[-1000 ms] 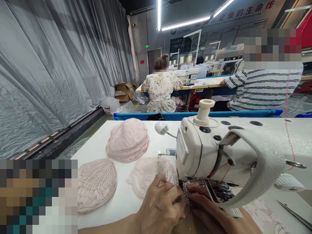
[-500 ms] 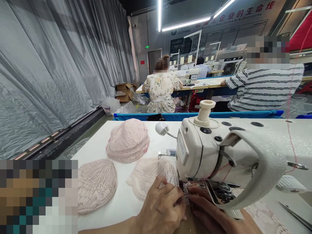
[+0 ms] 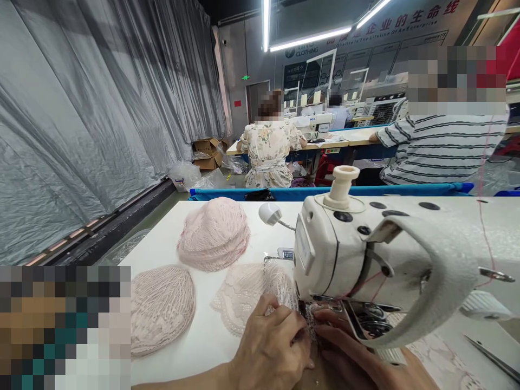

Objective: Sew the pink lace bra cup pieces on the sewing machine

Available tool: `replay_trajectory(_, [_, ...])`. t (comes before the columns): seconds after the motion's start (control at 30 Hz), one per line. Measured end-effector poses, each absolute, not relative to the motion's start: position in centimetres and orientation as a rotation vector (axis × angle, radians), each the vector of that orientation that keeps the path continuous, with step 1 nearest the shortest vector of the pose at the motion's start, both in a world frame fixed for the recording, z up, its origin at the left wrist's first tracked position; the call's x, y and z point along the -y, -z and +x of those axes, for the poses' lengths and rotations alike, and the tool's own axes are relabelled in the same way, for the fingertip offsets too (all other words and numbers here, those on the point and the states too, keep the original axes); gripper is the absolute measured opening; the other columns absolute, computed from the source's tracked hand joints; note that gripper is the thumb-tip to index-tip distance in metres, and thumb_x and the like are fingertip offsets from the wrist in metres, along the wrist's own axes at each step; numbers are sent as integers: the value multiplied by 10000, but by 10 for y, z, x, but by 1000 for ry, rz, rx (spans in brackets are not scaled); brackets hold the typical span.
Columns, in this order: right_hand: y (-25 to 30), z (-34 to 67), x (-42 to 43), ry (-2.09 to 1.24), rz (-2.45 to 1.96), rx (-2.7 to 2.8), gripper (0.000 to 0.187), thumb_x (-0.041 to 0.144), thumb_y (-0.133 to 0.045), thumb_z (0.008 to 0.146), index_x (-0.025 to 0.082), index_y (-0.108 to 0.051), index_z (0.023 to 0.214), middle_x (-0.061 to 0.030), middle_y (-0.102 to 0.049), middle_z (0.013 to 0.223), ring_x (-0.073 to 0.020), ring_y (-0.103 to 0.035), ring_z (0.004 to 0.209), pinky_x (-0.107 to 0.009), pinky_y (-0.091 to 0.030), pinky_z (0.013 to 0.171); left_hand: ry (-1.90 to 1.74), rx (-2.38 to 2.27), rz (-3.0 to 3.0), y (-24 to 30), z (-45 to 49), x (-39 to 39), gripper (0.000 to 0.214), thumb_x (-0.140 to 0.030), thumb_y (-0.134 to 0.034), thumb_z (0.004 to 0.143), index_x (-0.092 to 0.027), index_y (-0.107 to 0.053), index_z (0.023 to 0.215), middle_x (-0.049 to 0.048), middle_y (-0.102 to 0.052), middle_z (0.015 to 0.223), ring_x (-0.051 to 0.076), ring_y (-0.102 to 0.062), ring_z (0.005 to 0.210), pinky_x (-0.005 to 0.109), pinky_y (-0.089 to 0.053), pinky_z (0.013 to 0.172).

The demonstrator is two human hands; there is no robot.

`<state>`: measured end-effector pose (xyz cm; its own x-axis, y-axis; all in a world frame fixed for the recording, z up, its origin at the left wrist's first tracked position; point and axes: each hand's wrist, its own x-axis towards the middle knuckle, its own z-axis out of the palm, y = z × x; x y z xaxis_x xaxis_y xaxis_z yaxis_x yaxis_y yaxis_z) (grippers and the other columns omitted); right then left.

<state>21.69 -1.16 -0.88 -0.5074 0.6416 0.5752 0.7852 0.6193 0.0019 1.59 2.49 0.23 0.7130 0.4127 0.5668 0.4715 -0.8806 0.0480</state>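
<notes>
A pale pink lace piece (image 3: 247,290) lies on the white table (image 3: 203,336) under the head of a cream sewing machine (image 3: 382,260). My left hand (image 3: 270,346) pinches the lace with bent fingers just left of the needle area. Close beside it on the right, my right hand (image 3: 357,357) rests with its fingers pressed on the same lace, partly hidden under the machine's arm. The needle itself is hidden behind the machine head.
Two stacks of pink lace cups sit on the table, one at the back (image 3: 214,233), one near left (image 3: 160,306). A small lamp (image 3: 270,214) juts from the machine. Scissors (image 3: 489,357) lie at the right. Other people work at tables behind a blue rail (image 3: 365,190).
My left hand's fingers have shifted slightly toward the needle; the view has moved a little. Otherwise the same.
</notes>
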Motion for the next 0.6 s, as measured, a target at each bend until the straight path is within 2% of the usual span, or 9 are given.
replay_trajectory(0.17, [12, 215, 11, 353, -1135, 2290, 257, 241, -372, 954, 205, -600, 1068, -71, -689, 1029, -228, -663, 889, -369, -529, 713, 811, 746, -2832, -3, 15, -23, 181, -267, -615, 883, -133, -585, 764, -7, -639, 835, 117, -566, 747, 316, -378, 736])
replay_trajectory(0.33, [19, 215, 11, 326, -1149, 2241, 280, 272, -375, 956, 195, -595, 1112, -77, -690, 1020, -222, -664, 885, -342, -535, 693, 825, 733, -2839, -5, 16, -23, 161, -251, -628, 872, -122, -597, 780, 2, -634, 842, 127, -563, 746, 330, -379, 732])
replay_trajectory(0.6, [16, 217, 11, 360, -1132, 2294, 273, 245, -369, 954, 188, -619, 1049, -85, -690, 1028, -237, -658, 903, -370, -526, 715, 808, 752, -2837, -3, 15, -23, 182, -277, -668, 844, -126, -599, 769, 1, -626, 829, 133, -560, 756, 326, -371, 721])
